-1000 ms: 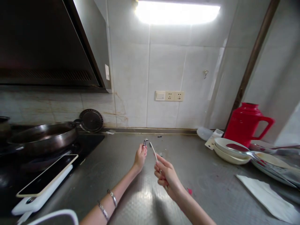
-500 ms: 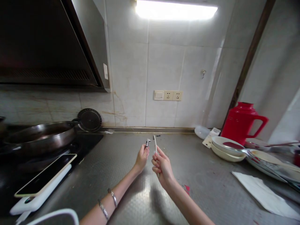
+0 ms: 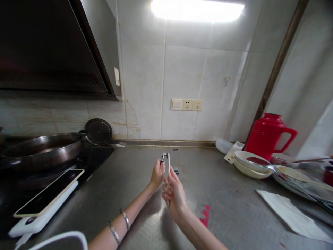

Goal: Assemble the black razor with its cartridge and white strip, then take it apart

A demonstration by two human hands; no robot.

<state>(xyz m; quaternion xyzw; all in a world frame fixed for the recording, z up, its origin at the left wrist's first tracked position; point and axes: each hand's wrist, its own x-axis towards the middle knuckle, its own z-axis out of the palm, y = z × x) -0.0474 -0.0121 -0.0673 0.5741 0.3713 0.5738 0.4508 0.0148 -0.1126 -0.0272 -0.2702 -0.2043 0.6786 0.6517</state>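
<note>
My left hand (image 3: 157, 175) is closed around the dark handle of a small razor-like tool (image 3: 163, 158). Its shiny metal head points up and bends to the right. In my right hand (image 3: 174, 192) is a thin white toothbrush-like stick (image 3: 169, 163), pinched between thumb and fingers and standing nearly upright. A dark tuft near the stick's top faces the metal head and seems to touch it. Both hands are above the metal counter (image 3: 125, 187). Behind my right fingers a small dark object (image 3: 176, 171) partly shows; its kind is unclear.
To the left, a phone (image 3: 49, 194) lies on a white device with a cable, near a pan (image 3: 44, 149) on the stove. At right stand a red thermos jug (image 3: 265, 137), stacked bowls (image 3: 252, 170) and plates. A white napkin (image 3: 291, 213) lies in front of them.
My right hand has moved left, bringing the white stick's top against or very near the metal head. My left hand has barely moved. The small dark object behind my right fingers now shows.
</note>
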